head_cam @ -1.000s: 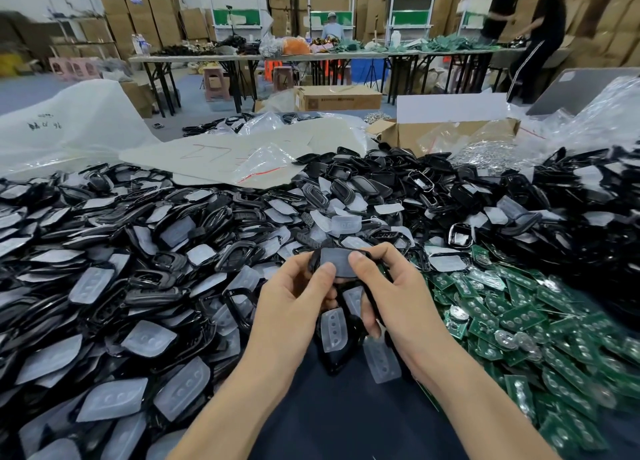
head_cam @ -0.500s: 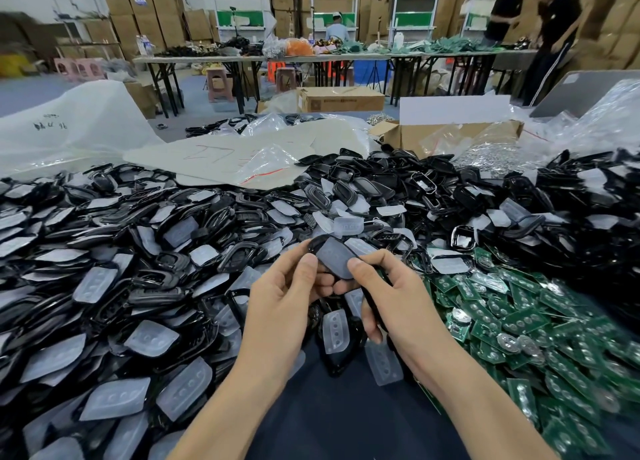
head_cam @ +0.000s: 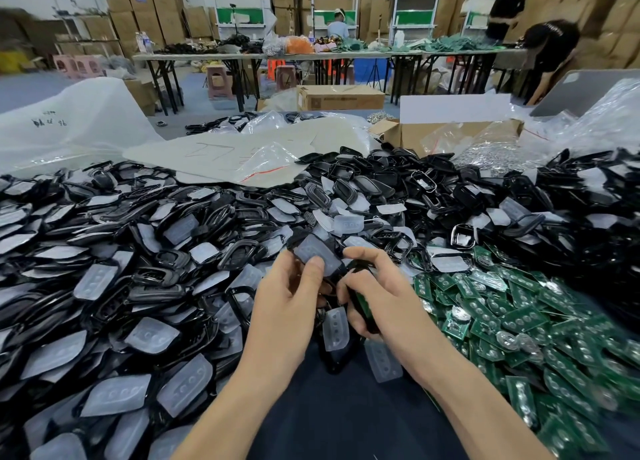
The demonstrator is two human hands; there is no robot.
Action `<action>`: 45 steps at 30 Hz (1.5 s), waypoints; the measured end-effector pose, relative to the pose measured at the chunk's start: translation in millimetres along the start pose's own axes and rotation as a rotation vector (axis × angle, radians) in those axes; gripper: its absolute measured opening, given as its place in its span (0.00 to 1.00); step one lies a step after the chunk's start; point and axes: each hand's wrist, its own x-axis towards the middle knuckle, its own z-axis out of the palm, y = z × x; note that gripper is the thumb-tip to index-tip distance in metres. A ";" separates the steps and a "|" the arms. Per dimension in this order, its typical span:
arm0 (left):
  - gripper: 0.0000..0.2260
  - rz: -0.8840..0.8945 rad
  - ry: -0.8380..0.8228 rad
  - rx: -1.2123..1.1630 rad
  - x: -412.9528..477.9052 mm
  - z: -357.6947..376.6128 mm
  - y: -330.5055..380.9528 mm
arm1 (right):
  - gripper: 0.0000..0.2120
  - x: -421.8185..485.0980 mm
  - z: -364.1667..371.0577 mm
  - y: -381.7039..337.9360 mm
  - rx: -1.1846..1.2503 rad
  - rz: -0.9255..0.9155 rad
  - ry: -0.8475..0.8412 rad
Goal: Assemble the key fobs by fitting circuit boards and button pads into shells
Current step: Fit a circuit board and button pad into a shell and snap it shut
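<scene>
Heaps of black shells (head_cam: 242,255) and translucent button pads (head_cam: 152,336) cover the left and centre of the frame, and a spread of green circuit boards (head_cam: 519,321) fills the lower right. Behind the heaps, at upper centre, lie a flat plastic bag (head_cam: 225,154) and an open cardboard box (head_cam: 412,135); a large white sack (head_cam: 76,120) bulges at upper left. Far back, a long table (head_cam: 311,56) crosses the room, and two people in black (head_cam: 550,40) stand at the upper right. Two loose pads (head_cam: 335,328) lie on the dark tabletop (head_cam: 346,418) just below the hands, partly hidden by them. Both forearms rise from the bottom edge and meet at centre frame. The left hand (head_cam: 287,300) grips a shell fitted with a pad (head_cam: 317,251), thumb pressed on the pad's near end and fingers curled underneath, the piece tilted up above the heap. The right hand (head_cam: 381,296), just beside it, curls round a second black shell (head_cam: 358,271) with a green board (head_cam: 362,303) showing in it, index finger arched over the top.
</scene>
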 end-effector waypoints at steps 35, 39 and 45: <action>0.15 0.063 -0.023 0.114 -2.2 -8.0 1.8 | 0.21 4.0 -7.7 -1.8 0.112 -0.114 0.212; 0.14 0.075 -0.075 0.165 -2.4 -6.4 1.7 | 0.17 3.7 -3.2 -1.8 0.185 -0.060 0.189; 0.15 0.117 -0.060 0.270 -0.3 -5.0 -2.3 | 0.08 2.7 0.8 1.7 0.144 -0.040 0.089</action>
